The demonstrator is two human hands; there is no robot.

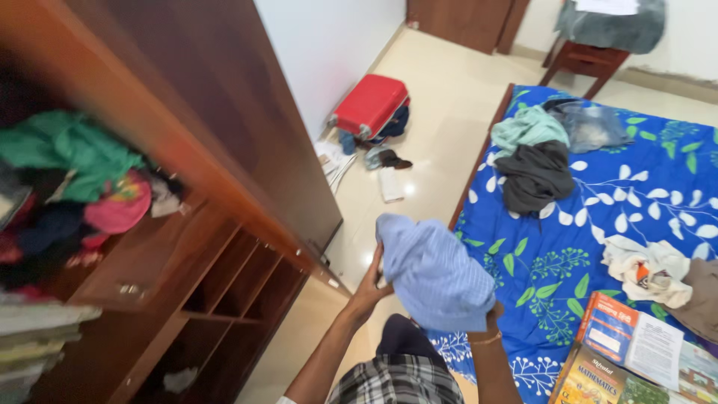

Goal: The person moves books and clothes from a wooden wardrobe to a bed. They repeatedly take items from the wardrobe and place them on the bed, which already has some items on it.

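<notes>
Single view, my head camera: looks steeply down and forward, close over both arms, wardrobe (187, 224) left, bed (598, 224) right.

A soft, finely striped pale-blue cotton shirt (434, 273) hangs matt and creased between the left hand (372, 288) and right hand (490, 318). The wardrobe (224, 150) is dark brown wood with a smooth, faintly shiny veneer. Cream floor tiles (434, 112) gleam glossy. A red hard-shell suitcase (370, 105) looks like smooth plastic. The blue floral bedsheet (621, 194) is matt cloth; near its bottom right corner, paper textbooks (628, 352) show glossy covers.
</notes>
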